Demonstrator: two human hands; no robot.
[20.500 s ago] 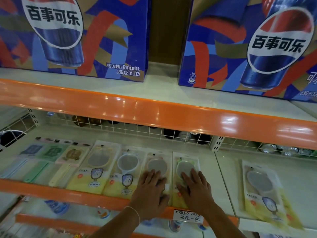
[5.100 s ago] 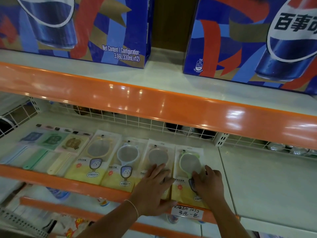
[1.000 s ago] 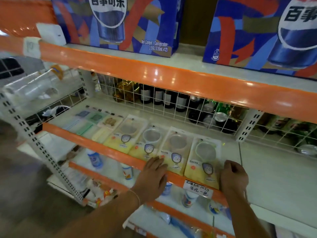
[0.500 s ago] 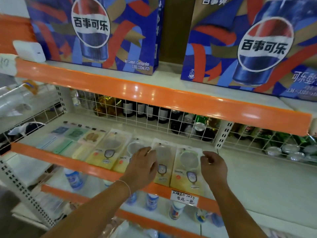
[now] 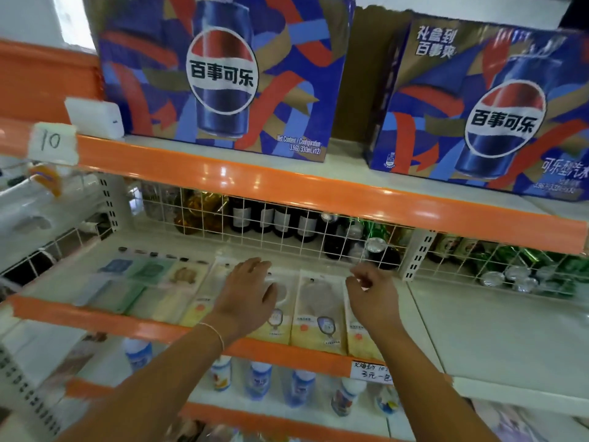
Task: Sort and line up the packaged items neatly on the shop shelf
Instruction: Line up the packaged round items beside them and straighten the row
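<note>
A row of flat packaged items lies side by side on the middle shelf (image 5: pixel 478 339): several yellow-backed strainer packs (image 5: pixel 318 311) and, to their left, blue, green and cream packs (image 5: pixel 149 275). My left hand (image 5: pixel 248 291) hovers over or rests on the strainer packs left of centre, fingers straight and spread. My right hand (image 5: pixel 373 295) is over the rightmost strainer pack, fingers loosely curled, holding nothing that I can see. The image is blurred with motion.
Two big cola cartons (image 5: pixel 223 74) stand on the upper shelf. A wire grid (image 5: pixel 287 228) at the back fences off bottles and cans. A handwritten price tag (image 5: pixel 371 371) hangs on the orange shelf lip. Small bottles (image 5: pixel 258 381) stand below.
Both hands have moved further back over the packs, from their front ends to their upper ends. The view has tilted up slightly.
</note>
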